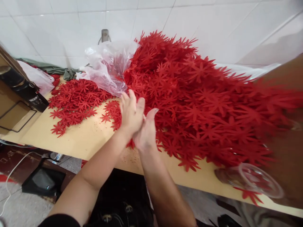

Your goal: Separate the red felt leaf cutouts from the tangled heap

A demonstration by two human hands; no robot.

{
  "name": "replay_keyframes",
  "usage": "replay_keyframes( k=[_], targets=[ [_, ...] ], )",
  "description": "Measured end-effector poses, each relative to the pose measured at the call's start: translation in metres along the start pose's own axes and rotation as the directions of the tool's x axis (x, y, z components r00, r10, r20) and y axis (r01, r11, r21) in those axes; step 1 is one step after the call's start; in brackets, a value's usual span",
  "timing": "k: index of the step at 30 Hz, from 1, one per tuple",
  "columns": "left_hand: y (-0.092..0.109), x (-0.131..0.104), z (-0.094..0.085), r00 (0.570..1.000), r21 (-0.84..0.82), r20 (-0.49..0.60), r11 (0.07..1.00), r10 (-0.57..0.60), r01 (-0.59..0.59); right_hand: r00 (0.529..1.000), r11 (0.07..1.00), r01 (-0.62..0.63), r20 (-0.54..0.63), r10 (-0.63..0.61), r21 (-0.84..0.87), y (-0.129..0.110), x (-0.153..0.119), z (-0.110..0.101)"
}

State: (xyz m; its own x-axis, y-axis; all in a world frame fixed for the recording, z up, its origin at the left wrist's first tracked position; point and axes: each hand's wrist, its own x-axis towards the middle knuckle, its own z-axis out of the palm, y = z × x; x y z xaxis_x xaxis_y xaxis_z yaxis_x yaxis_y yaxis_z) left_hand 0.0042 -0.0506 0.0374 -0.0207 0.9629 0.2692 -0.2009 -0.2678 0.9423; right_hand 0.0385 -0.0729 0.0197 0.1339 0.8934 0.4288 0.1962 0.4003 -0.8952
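The left hand [131, 116] has its fingers straight and slightly spread, its heel meeting the right hand [146, 134], whose thumb points up; the right's other fingers are hidden, so their state I cannot tell. Just beyond, red many-pointed cutouts [175, 94] heap on the table [82, 140], beside a clear plastic bag [106, 74].

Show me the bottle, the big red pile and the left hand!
Bottle [25, 90]: head view, its black side.
Red pile [189, 94]: head view, its middle.
Left hand [131, 116]: head view, its back.
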Motion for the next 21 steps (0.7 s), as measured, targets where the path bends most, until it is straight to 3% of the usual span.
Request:
replay_keyframes(
  k=[2, 4, 6, 8, 9, 11, 13, 17, 21],
  targets=[
    [-0.014, 0.011, -0.002, 0.997, 0.304, -0.015, 0.950, -0.074, 0.075, 0.979, 0.886, -0.195, 0.025, 0.203, 0.421, -0.009, -0.012, 0.005],
    [-0.019, 0.000, 0.001, 0.994, 0.490, 0.086, 0.872, -0.069, 0.018, 0.941, 0.683, -0.282, 0.054, 0.335, 0.674, -0.014, -0.016, 0.000],
    [-0.014, -0.024, 0.006, 0.965, 0.542, 0.261, 0.830, -0.015, -0.134, 0.923, 0.584, -0.288, 0.058, 0.380, 0.759, -0.014, -0.015, -0.013],
    [-0.007, -0.042, 0.011, 0.887, 0.533, 0.451, 0.769, 0.094, -0.353, 0.919, 0.556, -0.294, 0.070, 0.387, 0.778, -0.013, -0.011, -0.024],
    [-0.004, -0.044, 0.012, 0.883, 0.553, 0.453, 0.737, 0.126, -0.389, 0.922, 0.556, -0.290, 0.072, 0.381, 0.779, -0.013, -0.010, -0.026],
    [-0.003, -0.033, 0.010, 0.926, 0.634, 0.371, 0.711, 0.067, -0.305, 0.931, 0.563, -0.277, 0.073, 0.357, 0.779, -0.014, -0.012, -0.024],
    [-0.010, -0.010, 0.003, 0.982, 0.707, 0.190, 0.694, 0.002, -0.139, 0.935, 0.563, -0.264, 0.064, 0.349, 0.783, -0.014, -0.020, -0.015],
    [-0.029, 0.025, -0.013, 1.000, 0.706, 0.030, 0.708, -0.007, -0.016, 0.899, 0.509, -0.290, 0.048, 0.436, 0.811, -0.007, -0.036, -0.001],
    [-0.033, 0.030, -0.021, 0.994, 0.478, -0.033, 0.872, -0.102, 0.105, 0.844, 0.427, -0.319, 0.049, 0.534, 0.846, 0.007, -0.038, -0.007]
  ],
)
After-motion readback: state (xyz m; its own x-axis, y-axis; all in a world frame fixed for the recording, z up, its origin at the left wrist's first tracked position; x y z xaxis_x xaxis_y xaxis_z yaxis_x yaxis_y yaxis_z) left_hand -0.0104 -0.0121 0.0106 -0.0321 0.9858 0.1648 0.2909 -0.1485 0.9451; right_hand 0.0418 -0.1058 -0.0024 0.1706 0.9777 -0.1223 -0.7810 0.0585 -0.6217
